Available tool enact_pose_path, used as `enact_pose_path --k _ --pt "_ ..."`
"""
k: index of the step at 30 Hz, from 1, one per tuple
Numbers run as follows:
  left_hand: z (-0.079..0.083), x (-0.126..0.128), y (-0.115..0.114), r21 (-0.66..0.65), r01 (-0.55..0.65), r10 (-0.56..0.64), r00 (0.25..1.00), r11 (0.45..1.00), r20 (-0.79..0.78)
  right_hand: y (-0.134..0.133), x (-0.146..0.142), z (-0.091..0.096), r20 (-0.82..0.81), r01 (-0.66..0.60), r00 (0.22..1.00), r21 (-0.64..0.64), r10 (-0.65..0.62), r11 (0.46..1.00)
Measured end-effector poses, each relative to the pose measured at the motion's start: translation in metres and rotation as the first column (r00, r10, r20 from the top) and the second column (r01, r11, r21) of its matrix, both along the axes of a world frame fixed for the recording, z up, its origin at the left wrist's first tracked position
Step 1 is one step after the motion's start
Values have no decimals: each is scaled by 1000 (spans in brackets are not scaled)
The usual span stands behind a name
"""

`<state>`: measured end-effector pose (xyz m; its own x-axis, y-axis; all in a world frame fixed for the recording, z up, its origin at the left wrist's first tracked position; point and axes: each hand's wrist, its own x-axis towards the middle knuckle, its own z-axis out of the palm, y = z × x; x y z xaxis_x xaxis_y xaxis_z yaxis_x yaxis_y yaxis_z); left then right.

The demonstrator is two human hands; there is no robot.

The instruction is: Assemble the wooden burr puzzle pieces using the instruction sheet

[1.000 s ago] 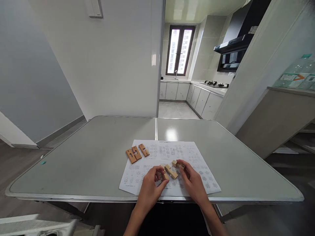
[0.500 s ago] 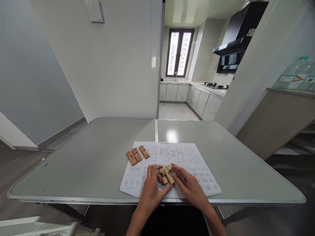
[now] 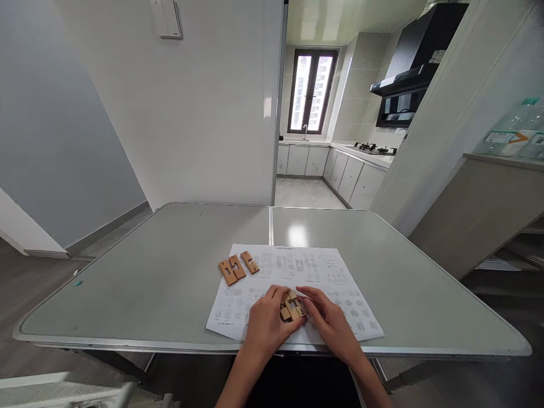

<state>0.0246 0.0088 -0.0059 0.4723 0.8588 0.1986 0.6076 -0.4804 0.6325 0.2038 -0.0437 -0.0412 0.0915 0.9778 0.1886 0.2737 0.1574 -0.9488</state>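
Both my hands meet over a printed instruction sheet [image 3: 323,269] on the grey table [image 3: 170,277]. Between them sits a small cluster of notched wooden puzzle pieces [image 3: 291,306], fitted together. My left hand [image 3: 268,323] grips the cluster from the left with thumb and fingers. From the right, my right hand [image 3: 329,318] pinches the same cluster. Three more wooden pieces [image 3: 237,267] lie side by side on the sheet's far left corner, untouched.
The table's near edge [image 3: 178,344] runs just below my wrists. A seam [image 3: 269,224] splits the tabletop down the middle. Behind stand a white wall [image 3: 191,102], a kitchen doorway [image 3: 314,170] and a counter [image 3: 488,198] at right.
The loose pieces that my hands held apart have been brought together into one cluster. Both hands have closed in on it and drawn slightly nearer to me.
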Motion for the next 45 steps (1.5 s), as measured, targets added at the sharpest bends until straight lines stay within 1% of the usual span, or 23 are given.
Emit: enact_pose_path --k 5,8,10,11,13,14,17,19,22,27,29,32,35,38,41,45 --pt "5 -4 1 11 -13 12 999 1000 34 0 -1 0 -27 2 1000 0 -2 1000" --pt "4 -21 7 44 -91 87 992 995 87 1 -1 0 -32 16 999 19 -16 1000" --pt "3 -41 15 77 -179 168 978 981 125 1 -2 1 -24 27 999 25 -26 999" --pt "3 -54 20 93 -240 227 964 966 135 1 -2 1 -18 32 999 26 -32 999" --pt "3 -82 30 131 -367 354 929 921 110 0 -2 3 -9 40 999 25 -40 999" --pt "4 -96 35 150 -409 401 912 900 84 0 -3 4 -6 43 999 24 -43 999" --pt "5 -129 45 134 -492 501 865 860 -40 0 -3 5 0 43 999 16 -43 999" --pt "7 -140 51 121 -494 505 858 861 -88 0 -3 5 0 39 999 11 -39 999" --pt "9 -143 59 113 -484 495 862 868 -110 0 -3 4 3 37 999 5 -37 999" --pt "12 -134 69 90 -486 494 859 869 -135 0 -3 7 12 32 999 -3 -32 999" --pt "11 -132 71 83 -478 485 862 874 -146 -1 -4 9 17 33 999 -9 -33 999" --pt "9 -132 69 79 -439 446 886 895 -129 -1 -4 10 16 37 999 -13 -37 999" --pt "8 -136 64 65 -406 409 912 911 -39 -1 -4 9 11 35 999 -2 -35 999" --pt "10 -144 58 -23 -415 416 908 909 55 0 -3 7 15 35 999 14 -35 999" --pt "10 -155 53 -132 -445 461 875 886 145 0 -2 7 18 41 999 20 -42 999" --pt "5 -163 52 -220 -483 530 787 847 315 -1 -2 7 28 36 999 6 -36 999"
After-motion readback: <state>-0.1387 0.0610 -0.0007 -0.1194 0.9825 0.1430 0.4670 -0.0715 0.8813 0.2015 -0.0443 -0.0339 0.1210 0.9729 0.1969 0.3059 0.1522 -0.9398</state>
